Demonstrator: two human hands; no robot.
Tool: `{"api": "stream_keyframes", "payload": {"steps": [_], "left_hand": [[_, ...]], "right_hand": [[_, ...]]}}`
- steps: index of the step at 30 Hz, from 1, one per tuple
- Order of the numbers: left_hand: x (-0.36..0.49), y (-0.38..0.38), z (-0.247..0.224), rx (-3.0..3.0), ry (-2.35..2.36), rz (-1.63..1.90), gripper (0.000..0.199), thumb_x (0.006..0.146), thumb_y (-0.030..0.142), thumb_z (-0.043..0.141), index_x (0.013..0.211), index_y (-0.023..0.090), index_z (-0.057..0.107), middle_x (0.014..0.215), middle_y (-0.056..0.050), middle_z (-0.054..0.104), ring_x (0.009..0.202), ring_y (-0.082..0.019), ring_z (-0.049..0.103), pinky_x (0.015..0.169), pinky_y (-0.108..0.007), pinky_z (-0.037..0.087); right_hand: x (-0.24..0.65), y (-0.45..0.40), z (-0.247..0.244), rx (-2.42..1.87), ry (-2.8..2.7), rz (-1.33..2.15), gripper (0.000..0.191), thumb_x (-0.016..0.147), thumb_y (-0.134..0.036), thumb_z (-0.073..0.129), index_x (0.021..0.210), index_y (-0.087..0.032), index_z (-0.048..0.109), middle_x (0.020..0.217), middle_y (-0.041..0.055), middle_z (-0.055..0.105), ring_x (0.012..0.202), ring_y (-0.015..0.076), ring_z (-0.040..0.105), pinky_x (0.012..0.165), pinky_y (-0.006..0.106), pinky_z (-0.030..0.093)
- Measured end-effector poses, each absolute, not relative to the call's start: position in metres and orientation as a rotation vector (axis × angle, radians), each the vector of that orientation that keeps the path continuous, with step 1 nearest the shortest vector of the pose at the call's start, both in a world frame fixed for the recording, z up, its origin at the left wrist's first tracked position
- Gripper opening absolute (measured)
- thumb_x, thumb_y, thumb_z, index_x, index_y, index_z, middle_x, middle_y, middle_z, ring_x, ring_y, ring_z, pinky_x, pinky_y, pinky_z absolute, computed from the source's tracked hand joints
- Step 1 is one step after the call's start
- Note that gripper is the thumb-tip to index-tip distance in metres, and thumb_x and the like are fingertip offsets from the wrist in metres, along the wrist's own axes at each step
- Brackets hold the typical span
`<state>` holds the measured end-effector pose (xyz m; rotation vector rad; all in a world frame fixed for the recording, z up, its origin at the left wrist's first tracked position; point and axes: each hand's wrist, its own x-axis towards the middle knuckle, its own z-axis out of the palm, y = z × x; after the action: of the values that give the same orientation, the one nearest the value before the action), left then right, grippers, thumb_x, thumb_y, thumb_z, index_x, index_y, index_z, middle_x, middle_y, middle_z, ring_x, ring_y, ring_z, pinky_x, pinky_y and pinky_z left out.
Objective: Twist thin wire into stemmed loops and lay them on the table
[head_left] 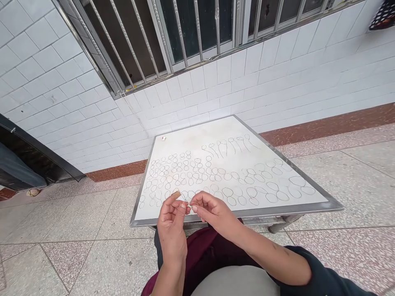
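Observation:
My left hand [172, 224] is closed in a pinch near the front edge of the white table [191, 143], its forefinger wrapped with a tan strip of tape. Fingertip to fingertip with it, my right hand [216, 210] is pinched too. Between them runs a thin dark wire [185, 199], looped above the left thumb; its ends are hidden by the fingers. Beyond the hands lie rows of thin wire rings [252, 192], many in pairs like figure eights. Farther back, several wire loops with long tails [232, 144] form a row.
A small white-and-red object [163, 139] sits at the table's far left corner. Grey metal trim [296, 169] edges the tabletop. Behind it stands a white tiled wall [203, 88] with a barred window [197, 31]. Speckled floor tiles [120, 255] surround the table.

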<state>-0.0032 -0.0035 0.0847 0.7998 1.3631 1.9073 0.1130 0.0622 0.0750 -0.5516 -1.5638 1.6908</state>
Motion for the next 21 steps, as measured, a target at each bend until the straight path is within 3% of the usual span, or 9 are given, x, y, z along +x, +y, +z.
{"api": "stream_keyframes", "payload": {"steps": [6,16,21], "left_hand": [[-0.006,-0.002,0.084,0.752,1.333,1.934,0.032,0.078,0.026,0.074,0.109,0.022,0.066,0.076,0.004,0.056,0.072,-0.008,0.058,0.079,-0.024,0.047],[-0.012,-0.001,0.076,0.718,1.340,1.883,0.032,0.074,0.024,0.077,0.104,0.019,0.067,0.069,0.006,0.055,0.066,-0.008,0.059,0.072,-0.023,0.048],[-0.012,0.001,0.073,0.716,1.363,1.883,0.031,0.075,0.025,0.075,0.105,0.021,0.066,0.069,0.006,0.054,0.063,-0.007,0.059,0.069,-0.022,0.048]], "right_hand": [[0.107,0.053,0.060,-0.369,-1.268,1.933,0.019,0.092,-0.041,0.056,0.090,-0.022,0.057,0.083,-0.0007,0.056,0.084,0.0136,0.052,0.086,0.030,0.040],[0.105,0.059,0.046,-0.471,-1.320,1.920,0.022,0.093,-0.040,0.056,0.083,-0.021,0.057,0.065,-0.0043,0.049,0.067,0.0119,0.044,0.070,0.027,0.036],[0.104,0.056,0.049,-0.374,-1.007,2.148,0.017,0.090,-0.036,0.062,0.084,-0.020,0.058,0.074,-0.0030,0.049,0.076,0.0116,0.048,0.084,0.029,0.040]]}}
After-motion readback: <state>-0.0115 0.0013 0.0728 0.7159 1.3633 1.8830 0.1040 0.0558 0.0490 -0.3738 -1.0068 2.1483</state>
